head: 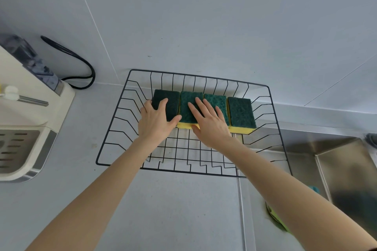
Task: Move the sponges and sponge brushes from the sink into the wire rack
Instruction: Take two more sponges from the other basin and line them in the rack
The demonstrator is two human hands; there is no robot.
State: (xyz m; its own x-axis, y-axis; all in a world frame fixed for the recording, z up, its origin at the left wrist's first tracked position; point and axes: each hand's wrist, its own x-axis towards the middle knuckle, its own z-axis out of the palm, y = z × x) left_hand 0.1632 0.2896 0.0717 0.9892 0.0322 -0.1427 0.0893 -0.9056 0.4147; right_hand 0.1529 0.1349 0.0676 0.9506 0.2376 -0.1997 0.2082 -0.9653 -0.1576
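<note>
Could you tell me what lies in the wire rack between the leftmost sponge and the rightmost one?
In the head view, two more green-topped yellow sponges lie between the leftmost sponge and the rightmost sponge in the black wire rack; the right hand covers them partly.

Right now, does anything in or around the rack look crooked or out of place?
Nothing stands out. Four sponges lie green side up in a neat row at the back of the wire rack, with the left hand and right hand resting flat on them.
</note>
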